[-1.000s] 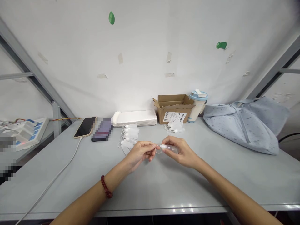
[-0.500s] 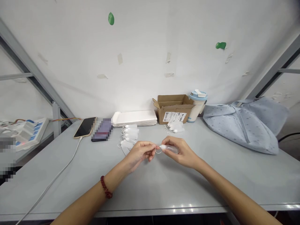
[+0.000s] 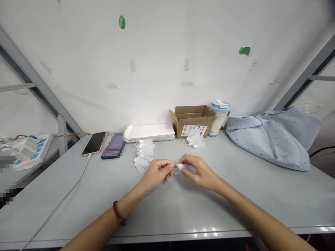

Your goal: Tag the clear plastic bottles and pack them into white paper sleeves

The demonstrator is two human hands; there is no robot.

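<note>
Grey table (image 3: pixel 235 209) against a white wall: left hand (image 3: pixel 156 173) and right hand (image 3: pixel 199 172) meet mid-table, both pinching a small clear tube (image 3: pixel 188 168) with white cap (image 3: pixel 180 166) and ring (image 3: pixel 176 170), seemingly fitting the ring, needing fine alignment; finished pieces (image 3: pixel 143 153) lie behind.

Both my bare forearms reach forward and converge at centre. My left hand (image 3: pixel 156 171), a dark red bead bracelet (image 3: pixel 119 217) on its wrist, pinches thumb to fingertips. My right hand (image 3: pixel 199 171) mirrors it, fingers curled, fingertips nearly meeting the left's.
</note>
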